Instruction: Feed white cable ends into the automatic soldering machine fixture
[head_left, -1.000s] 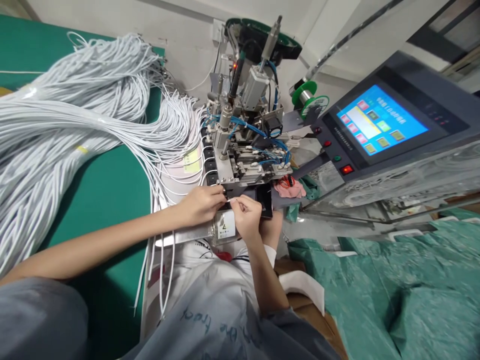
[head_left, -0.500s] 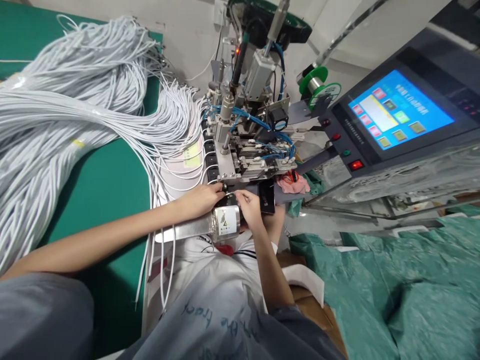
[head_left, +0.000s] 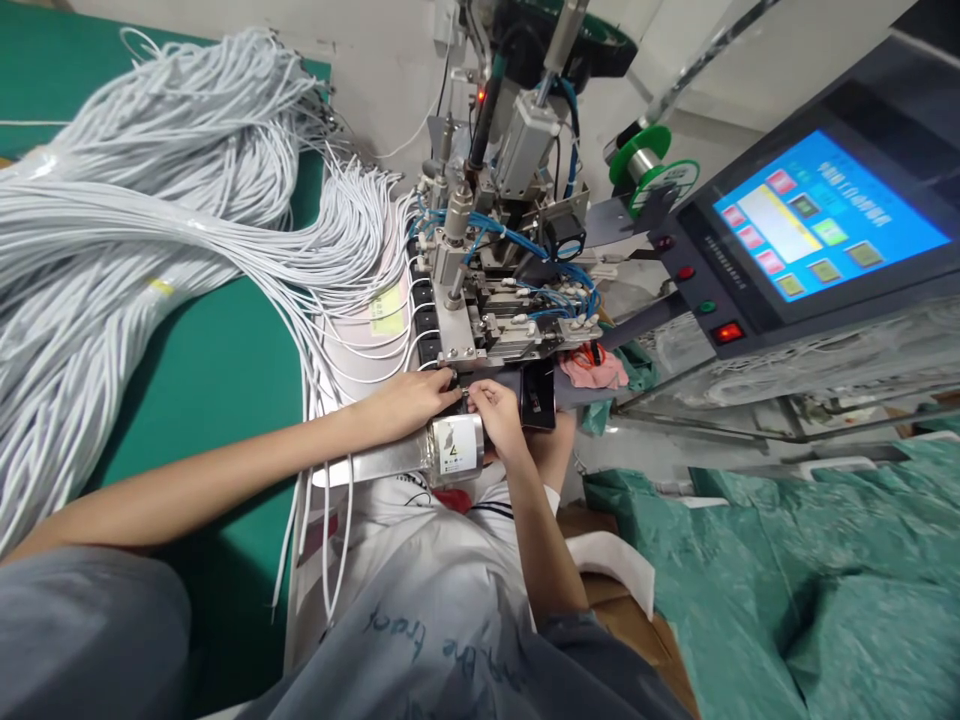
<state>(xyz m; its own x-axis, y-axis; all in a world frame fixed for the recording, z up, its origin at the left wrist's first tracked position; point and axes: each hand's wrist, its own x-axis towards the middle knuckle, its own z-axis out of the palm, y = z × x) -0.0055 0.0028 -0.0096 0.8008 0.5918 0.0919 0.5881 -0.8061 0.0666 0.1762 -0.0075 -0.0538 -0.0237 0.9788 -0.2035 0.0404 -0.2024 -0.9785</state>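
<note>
My left hand lies at the front of the cable machine, its fingers bent together by the lowest black block; what they grip is hidden. Close to its fingertips, my right hand makes a pinch around a small piece whose kind I cannot make out. Just below both hands sits a rounded metal cover with a white label. White cables run from the left into the row of black blocks along the machine's side. Several cable ends hang down past my left forearm.
A large heap of white cables covers much of the green table. To the right stands a control panel with a lit screen, near a green spool. A phone and a pink cloth lie beside the machine. Green sheeting spreads at lower right.
The whole view has shifted slightly. My right fingertips are a little closer to the left ones, and the left fingers have moved slightly at the machine's front.
</note>
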